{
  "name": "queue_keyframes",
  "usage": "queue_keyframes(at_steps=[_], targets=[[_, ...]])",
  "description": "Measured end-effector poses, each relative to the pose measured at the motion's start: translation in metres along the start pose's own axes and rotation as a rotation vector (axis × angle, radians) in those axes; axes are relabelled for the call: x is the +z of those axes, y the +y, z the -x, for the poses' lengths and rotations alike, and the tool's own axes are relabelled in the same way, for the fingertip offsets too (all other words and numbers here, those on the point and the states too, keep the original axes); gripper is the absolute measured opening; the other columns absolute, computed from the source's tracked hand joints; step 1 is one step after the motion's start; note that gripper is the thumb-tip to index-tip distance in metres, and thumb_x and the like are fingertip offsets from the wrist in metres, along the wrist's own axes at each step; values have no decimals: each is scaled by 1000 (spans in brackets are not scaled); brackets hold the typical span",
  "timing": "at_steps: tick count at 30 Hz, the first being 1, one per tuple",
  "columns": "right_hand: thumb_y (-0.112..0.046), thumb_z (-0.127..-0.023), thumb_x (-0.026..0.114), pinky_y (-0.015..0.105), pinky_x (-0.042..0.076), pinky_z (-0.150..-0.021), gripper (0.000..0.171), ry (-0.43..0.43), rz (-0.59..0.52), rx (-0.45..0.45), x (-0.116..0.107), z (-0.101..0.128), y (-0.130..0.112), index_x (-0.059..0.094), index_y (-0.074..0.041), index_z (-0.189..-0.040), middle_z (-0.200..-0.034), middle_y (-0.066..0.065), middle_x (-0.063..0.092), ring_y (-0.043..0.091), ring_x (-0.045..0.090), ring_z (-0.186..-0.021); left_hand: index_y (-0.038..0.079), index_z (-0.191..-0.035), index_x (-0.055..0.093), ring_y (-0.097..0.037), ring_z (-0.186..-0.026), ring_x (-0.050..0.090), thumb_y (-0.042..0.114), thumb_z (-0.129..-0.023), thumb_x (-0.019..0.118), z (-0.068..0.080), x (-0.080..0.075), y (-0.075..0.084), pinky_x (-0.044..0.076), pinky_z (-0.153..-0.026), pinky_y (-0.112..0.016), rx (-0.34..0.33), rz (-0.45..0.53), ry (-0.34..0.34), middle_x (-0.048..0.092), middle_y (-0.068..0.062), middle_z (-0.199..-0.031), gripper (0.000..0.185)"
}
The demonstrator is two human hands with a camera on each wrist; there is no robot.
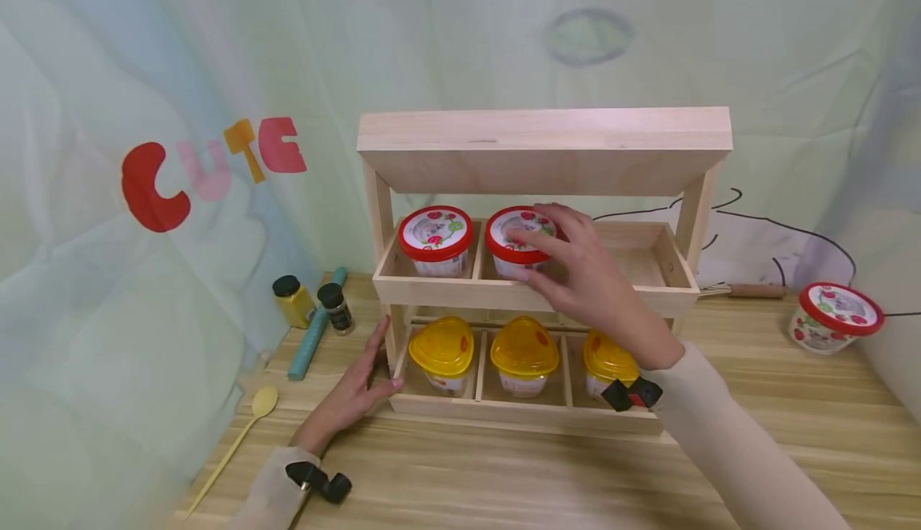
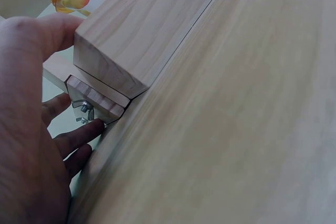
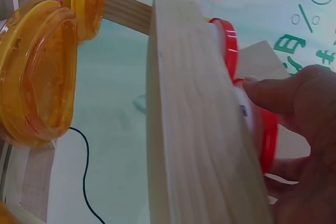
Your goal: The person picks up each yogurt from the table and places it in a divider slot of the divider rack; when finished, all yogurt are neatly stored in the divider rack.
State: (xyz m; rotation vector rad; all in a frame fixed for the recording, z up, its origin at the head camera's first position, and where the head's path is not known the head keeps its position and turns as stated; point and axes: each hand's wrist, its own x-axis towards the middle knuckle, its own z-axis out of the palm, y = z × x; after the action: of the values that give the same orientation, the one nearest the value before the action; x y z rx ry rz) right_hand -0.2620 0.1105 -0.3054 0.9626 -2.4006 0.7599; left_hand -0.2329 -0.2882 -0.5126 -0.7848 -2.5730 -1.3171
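Observation:
A two-tier wooden rack (image 1: 532,424) stands on the table. My right hand (image 1: 586,262) holds a red-lidded tub (image 1: 520,230) in the upper tray's middle compartment, thumb at the near side and fingers over the lid. In the right wrist view the thumb presses by the red rim of this tub (image 3: 269,140). Another red-lidded tub (image 1: 435,233) sits in the compartment to its left. My left hand (image 1: 348,394) grips the rack's lower left corner, thumb at the front board (image 2: 131,35) and fingers along the outer side near a wing nut (image 2: 86,109).
Yellow-lidded cups (image 1: 524,348) fill the lower tray's compartments. A third red-lidded tub (image 1: 835,318) stands at far right, near a wooden-handled tool (image 1: 755,291). On the left lie a yellow spoon (image 1: 264,402), a teal stick (image 1: 308,346) and two black-capped jars (image 1: 293,303).

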Motion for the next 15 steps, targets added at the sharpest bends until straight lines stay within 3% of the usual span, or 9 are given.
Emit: queue_keyframes(at_steps=[4, 15], targets=[[-25, -94, 84, 64, 51, -113, 58, 15, -13, 30, -15, 16, 1, 65, -20, -149, -167, 15, 46, 39, 38, -155, 22, -175, 1, -59, -146, 47, 14, -100, 71, -1, 0, 3, 35, -115, -81, -30, -23, -2, 18, -35, -175, 103], [-15, -89, 86, 77, 36, -119, 67, 163, -4, 111, -62, 62, 20, 60, -16, -150, -166, 15, 50, 43, 42, -154, 28, -175, 0, -62, -151, 39, 18, -100, 72, -1, 2, 3, 29, -117, -84, -75, -21, -7, 12, -31, -178, 104]])
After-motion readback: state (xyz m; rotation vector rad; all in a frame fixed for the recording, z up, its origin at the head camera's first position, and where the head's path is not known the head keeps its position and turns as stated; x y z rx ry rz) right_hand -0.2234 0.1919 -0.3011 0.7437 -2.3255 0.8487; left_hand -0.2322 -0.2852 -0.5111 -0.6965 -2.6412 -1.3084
